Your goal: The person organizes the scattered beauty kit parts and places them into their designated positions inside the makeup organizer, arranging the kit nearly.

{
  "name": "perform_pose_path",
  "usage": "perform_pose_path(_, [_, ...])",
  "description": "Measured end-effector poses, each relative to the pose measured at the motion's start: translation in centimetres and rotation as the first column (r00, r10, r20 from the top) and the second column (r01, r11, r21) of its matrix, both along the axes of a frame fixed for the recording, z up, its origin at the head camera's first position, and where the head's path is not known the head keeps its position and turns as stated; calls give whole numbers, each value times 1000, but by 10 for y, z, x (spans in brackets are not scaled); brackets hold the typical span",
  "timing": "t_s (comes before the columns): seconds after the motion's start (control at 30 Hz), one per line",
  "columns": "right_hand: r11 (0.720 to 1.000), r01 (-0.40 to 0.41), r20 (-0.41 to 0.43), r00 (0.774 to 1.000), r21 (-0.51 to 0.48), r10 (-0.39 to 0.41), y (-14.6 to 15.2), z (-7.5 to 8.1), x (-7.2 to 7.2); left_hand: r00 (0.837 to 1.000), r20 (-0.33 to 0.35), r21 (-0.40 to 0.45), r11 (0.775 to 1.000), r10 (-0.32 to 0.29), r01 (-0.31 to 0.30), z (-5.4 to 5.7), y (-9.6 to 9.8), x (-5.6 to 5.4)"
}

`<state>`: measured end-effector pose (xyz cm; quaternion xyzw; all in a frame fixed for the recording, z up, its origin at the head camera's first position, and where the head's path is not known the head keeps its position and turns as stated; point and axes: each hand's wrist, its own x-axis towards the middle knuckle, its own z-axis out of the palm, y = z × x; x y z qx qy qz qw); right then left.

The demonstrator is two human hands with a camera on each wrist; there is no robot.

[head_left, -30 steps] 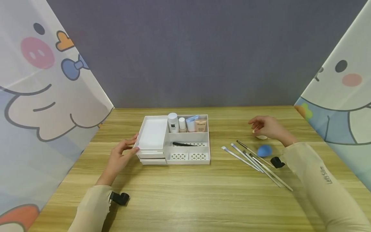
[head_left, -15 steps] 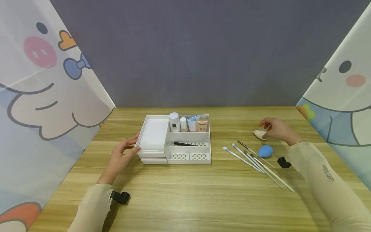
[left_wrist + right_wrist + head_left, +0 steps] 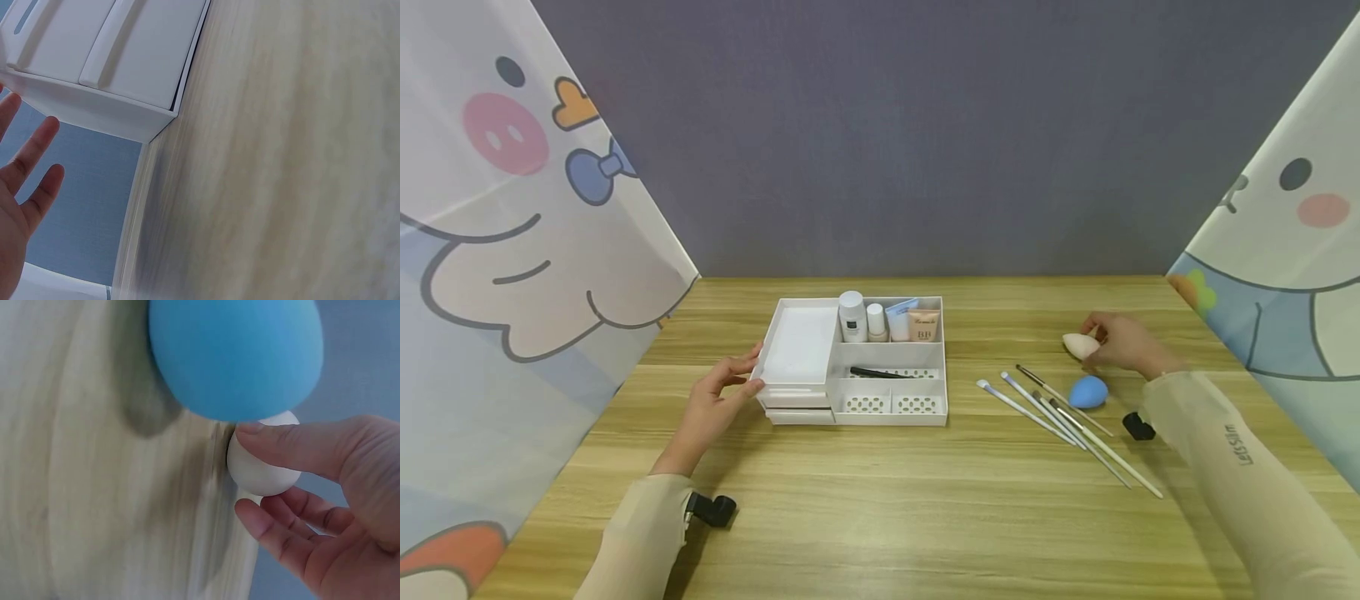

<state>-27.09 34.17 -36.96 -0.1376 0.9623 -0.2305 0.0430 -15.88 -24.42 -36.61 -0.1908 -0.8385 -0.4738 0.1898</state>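
Observation:
My left hand [image 3: 718, 400] rests against the left side of a white makeup organizer [image 3: 797, 342], thumb near its front corner. In the left wrist view its fingers [image 3: 32, 150] are spread beside the box's wall. On the right, my right hand [image 3: 1126, 345] pinches the right end of a cream-white makeup sponge [image 3: 1077, 344] lying on its side. The right wrist view has the thumb over that sponge [image 3: 265, 472], with several fingers below it. A blue makeup sponge [image 3: 1087, 391] lies nearer me and partly covers the white one in that view.
Several makeup brushes [image 3: 1018, 408] lie fanned out left of the blue sponge. In the organizer stand a white bottle [image 3: 853, 321], a smaller white-capped bottle [image 3: 876, 323], a blue tube [image 3: 901, 320] and a BB cream tube [image 3: 923, 326]; a black pencil [image 3: 880, 372] lies in its middle compartment.
My right hand has shifted right and slightly toward me, from over the white sponge to its right end, uncovering more of it. The left hand stays at the organizer.

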Motion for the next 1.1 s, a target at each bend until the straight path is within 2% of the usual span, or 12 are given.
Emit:
perform_pose_path(0.17, [1000,13,0,1000,-8,-13,1,-1,0,1000,-5,-6,1000,5,-5,-2,-1,-1])
perform_pose_path(0.4, [1000,14,-22,1000,-16,-14,3,-3,1,1000,-7,-1,1000,14,-14,-26,-14,-15])
perform_pose_path(0.5, [999,22,-33,999,-34,-23,3,-4,3,1000,-5,3,1000,15,-15,-31,-16,-17])
perform_pose_path(0.73, [995,39,-68,997,-96,-46,2,-2,8,1000,-14,19,1000,-1,1,-31,-17,-17])
perform_pose_path(0.9, [993,15,-116,993,-114,-28,-4,5,10,1000,-11,15,1000,5,-5,-31,-17,-17])
perform_pose_path(1.0, [994,-1,-147,989,-112,-15,-9,9,11,1000,-3,0,1000,13,-13,-22,-11,-11])
perform_pose_path(1.1, [993,-12,-162,987,-115,-7,-15,13,14,1000,-5,-2,1000,11,-11,-23,-12,-11])
